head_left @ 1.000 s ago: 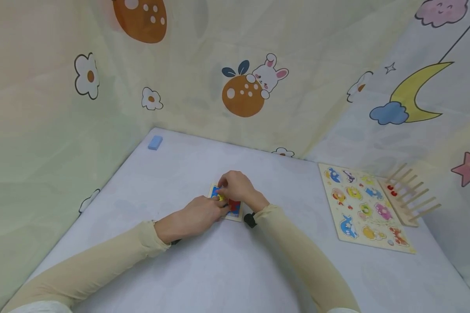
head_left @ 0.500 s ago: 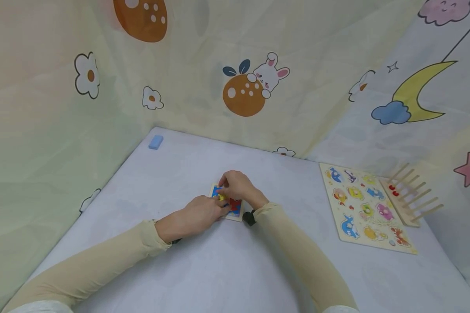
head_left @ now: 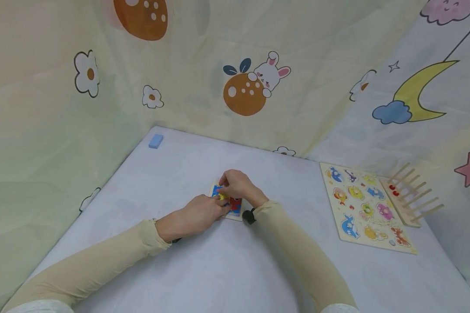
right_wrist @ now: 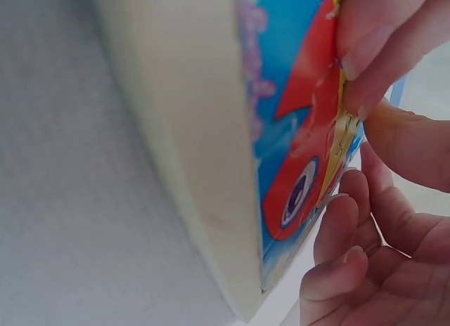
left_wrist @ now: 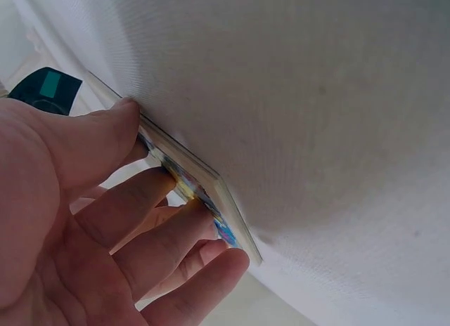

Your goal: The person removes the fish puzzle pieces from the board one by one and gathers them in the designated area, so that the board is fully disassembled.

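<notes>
A small wooden jigsaw puzzle [head_left: 236, 209] lies mid-table, with a red figure with a large eye and yellow parts on blue. My left hand [head_left: 199, 214] holds its near side, thumb at the pale wooden edge [left_wrist: 211, 177] and fingertips on the picture. My right hand [head_left: 238, 187] is at the far end of the puzzle. In the right wrist view its thumb [right_wrist: 408, 149] touches a yellow part and its other fingers curl by the far rim. I cannot tell whether a loose piece is between them. Both hands hide much of the picture.
At the right lies a large animal peg board [head_left: 370, 208]. Beside it stands a wooden rack [head_left: 403, 202] with upright sticks and red beads. A light blue block [head_left: 156, 141] sits at the far left corner. Printed cloth walls [head_left: 203, 65] enclose the table [head_left: 235, 269].
The head view has shifted very slightly. Both hands stay at the same places on the puzzle, with hardly any visible finger movement.
</notes>
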